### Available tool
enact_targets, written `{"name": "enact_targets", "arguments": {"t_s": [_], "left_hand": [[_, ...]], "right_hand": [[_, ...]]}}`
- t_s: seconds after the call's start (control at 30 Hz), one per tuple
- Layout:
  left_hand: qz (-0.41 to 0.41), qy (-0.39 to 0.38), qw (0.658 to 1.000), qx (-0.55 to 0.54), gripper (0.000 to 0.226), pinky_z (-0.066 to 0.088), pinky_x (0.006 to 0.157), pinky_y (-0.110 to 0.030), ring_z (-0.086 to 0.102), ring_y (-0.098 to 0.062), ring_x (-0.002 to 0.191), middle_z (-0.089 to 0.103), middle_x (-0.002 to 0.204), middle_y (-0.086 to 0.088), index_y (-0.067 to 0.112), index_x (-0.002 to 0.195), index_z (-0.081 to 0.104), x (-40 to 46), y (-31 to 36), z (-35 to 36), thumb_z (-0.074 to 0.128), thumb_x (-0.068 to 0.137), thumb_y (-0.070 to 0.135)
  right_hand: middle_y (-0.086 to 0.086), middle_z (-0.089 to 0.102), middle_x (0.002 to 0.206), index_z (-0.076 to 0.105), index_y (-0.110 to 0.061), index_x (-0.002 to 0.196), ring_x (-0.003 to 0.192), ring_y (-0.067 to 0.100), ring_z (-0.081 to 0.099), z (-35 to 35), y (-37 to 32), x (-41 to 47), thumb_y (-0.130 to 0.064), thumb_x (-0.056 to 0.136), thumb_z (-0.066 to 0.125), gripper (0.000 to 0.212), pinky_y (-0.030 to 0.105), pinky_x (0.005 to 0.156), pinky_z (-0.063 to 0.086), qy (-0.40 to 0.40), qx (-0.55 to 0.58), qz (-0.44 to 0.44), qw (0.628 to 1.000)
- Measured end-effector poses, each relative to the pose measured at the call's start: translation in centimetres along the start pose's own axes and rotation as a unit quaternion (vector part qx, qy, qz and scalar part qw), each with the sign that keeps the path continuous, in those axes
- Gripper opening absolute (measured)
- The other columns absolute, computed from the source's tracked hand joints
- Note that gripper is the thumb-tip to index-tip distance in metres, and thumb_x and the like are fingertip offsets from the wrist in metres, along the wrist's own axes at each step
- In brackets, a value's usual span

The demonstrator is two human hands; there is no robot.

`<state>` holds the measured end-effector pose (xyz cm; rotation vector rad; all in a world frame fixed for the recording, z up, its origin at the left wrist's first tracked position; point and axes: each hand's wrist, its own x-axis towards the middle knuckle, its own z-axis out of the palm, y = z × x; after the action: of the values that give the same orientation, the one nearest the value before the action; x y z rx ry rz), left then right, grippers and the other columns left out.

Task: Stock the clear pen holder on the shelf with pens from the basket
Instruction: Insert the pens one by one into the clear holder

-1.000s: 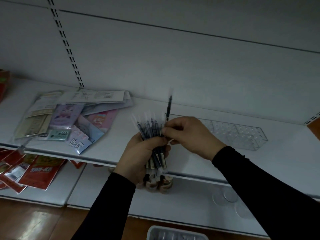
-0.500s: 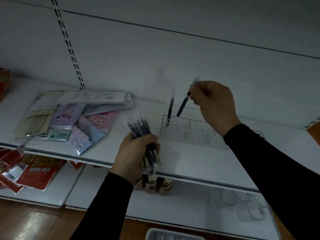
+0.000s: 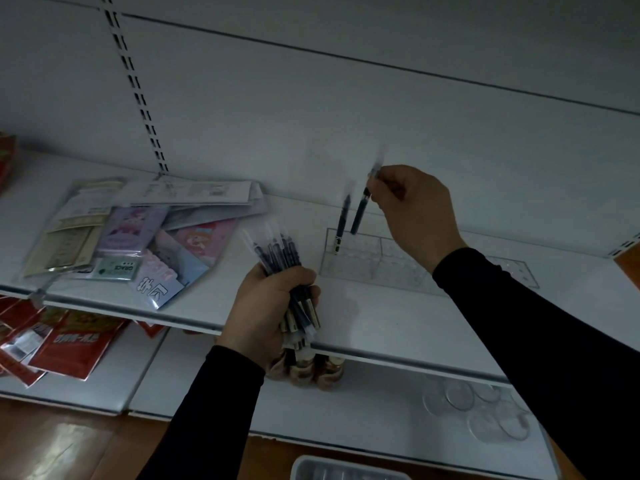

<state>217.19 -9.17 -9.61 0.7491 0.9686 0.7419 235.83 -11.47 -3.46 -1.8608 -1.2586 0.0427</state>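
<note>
The clear pen holder (image 3: 388,265) lies on the white shelf (image 3: 381,320), right of centre. One dark pen (image 3: 342,225) stands upright in its far left corner. My right hand (image 3: 417,211) pinches a second dark pen (image 3: 358,214) by its top and holds it tilted just above the holder's left end, beside the standing pen. My left hand (image 3: 268,306) grips a bundle of several pens (image 3: 287,271) in front of the shelf edge, left of the holder. A pale basket (image 3: 343,469) shows at the bottom edge.
A pile of stationery packets (image 3: 138,233) covers the shelf's left part. Red packets (image 3: 59,341) lie on the lower shelf at left. Small jars (image 3: 311,370) and clear round discs (image 3: 485,410) sit on the lower shelf. The slotted upright (image 3: 138,95) runs up the back wall.
My right hand pulled one pen from the bundle, carried it up and right, and now holds it lower over the holder's left end. The left hand stayed in place with the bundle.
</note>
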Motion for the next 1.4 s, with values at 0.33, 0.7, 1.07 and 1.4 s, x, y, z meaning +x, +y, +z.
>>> {"name": "enact_targets", "arguments": {"t_s": [0.33,0.7,1.07,1.4], "left_hand": [[0.000,-0.002,1.000,0.010,0.010,0.049,0.074,-0.039,0.063,-0.023,0.059,0.064,0.052,-0.004,0.010,0.083,0.060,-0.2,0.1,-0.1,0.067,0.081,0.003],[0.002,-0.001,1.000,0.013,0.008,0.053,0.055,-0.028,0.063,-0.019,0.050,0.062,0.051,-0.007,0.004,0.084,0.060,-0.2,0.1,0.2,0.066,0.081,0.000],[0.011,-0.021,1.000,0.010,0.009,0.055,0.052,-0.028,0.063,-0.019,0.049,0.061,0.055,-0.008,0.002,0.085,0.060,-0.5,0.1,0.5,0.066,0.080,-0.004],[0.031,-0.113,0.988,0.102,0.021,0.053,0.054,-0.026,0.062,-0.017,0.058,0.072,0.071,-0.007,0.010,0.091,0.070,-2.0,-0.3,0.9,0.065,0.079,-0.007]], "right_hand": [[-0.002,0.070,0.091,0.070,-0.012,0.100,0.083,0.008,0.063,1.1,1.0,-1.3,-0.027,0.096,0.057,0.020,0.003,0.072,0.042,-0.044,-0.012,0.015,0.999],[-0.001,0.065,0.084,0.068,-0.009,0.099,0.076,0.010,0.058,1.2,0.9,-1.6,-0.021,0.096,0.058,0.017,0.009,0.068,0.042,-0.054,-0.049,-0.011,0.997],[-0.009,0.068,0.081,0.068,-0.018,0.087,0.072,0.000,0.059,0.6,0.3,-3.6,-0.032,0.092,0.062,0.016,0.005,0.066,0.042,-0.033,0.000,0.052,0.998],[0.004,0.074,0.076,0.075,-0.011,0.084,0.065,0.010,0.069,0.8,-1.8,-6.4,-0.025,0.087,0.067,0.016,0.025,0.068,0.060,-0.288,0.090,0.165,0.939]]}}
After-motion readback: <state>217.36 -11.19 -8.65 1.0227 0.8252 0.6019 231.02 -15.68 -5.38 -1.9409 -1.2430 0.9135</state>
